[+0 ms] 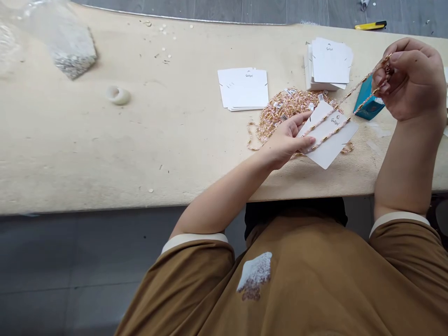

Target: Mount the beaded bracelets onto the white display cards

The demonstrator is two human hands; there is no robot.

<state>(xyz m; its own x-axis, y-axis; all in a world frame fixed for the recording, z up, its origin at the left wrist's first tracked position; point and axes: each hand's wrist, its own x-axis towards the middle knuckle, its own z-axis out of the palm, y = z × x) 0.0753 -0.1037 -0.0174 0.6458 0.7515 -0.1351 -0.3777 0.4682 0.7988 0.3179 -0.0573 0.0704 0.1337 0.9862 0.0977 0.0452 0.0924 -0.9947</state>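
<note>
My left hand (289, 140) grips a white display card (327, 147) by its left edge, the thumb on the front. Across that card run two strands of a pink and gold beaded necklace (350, 93). The thumb presses the lower strand against the card. Up at the right, my right hand (413, 77) pinches the other end of the necklace, drawing both strands taut and slanting. Behind the left hand lies a heap of similar beaded necklaces (283, 109) with small white tags, partly covered by the hand and card.
Two stacks of white cards, a low stack (245, 91) and a taller stack (331, 63), lie beyond the heap. A blue box (369, 100) stands behind my right hand. Farther left are a tape roll (118, 95) and a plastic bag (72, 46). A yellow cutter (370, 25) lies past the table's far edge.
</note>
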